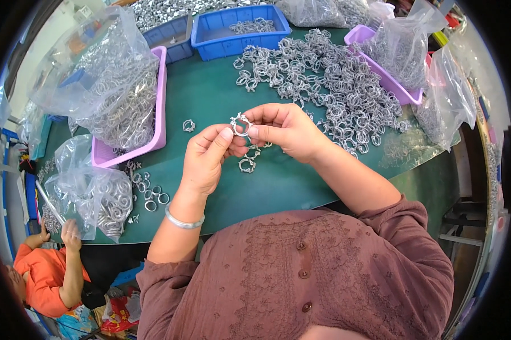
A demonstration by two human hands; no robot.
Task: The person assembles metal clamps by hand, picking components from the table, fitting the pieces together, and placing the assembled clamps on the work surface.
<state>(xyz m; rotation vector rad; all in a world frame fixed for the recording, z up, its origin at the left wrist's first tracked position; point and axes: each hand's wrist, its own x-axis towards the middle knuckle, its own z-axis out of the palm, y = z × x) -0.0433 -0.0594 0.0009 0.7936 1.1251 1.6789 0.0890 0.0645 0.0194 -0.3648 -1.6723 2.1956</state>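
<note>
Between my two hands, above the green table, is a silver metal ring (241,127) with small knobs on its rim. My left hand (210,148) pinches its left side with thumb and fingertips. From the right, my right hand (282,130) grips the same ring between thumb and forefinger. A few similar rings (247,165) lie on the table just below my fingers, partly hidden by them. One more loose ring (189,125) rests left of my left hand. Beyond my right hand spreads a large heap of such rings (340,79).
A purple tray (162,107) with a bag of metal pieces stands left; smooth rings (150,205) lie near a smaller bag (115,198). Blue bins (238,42) stand at the back. Another purple tray (392,85) is at right. A co-worker in orange (45,280) sits lower left.
</note>
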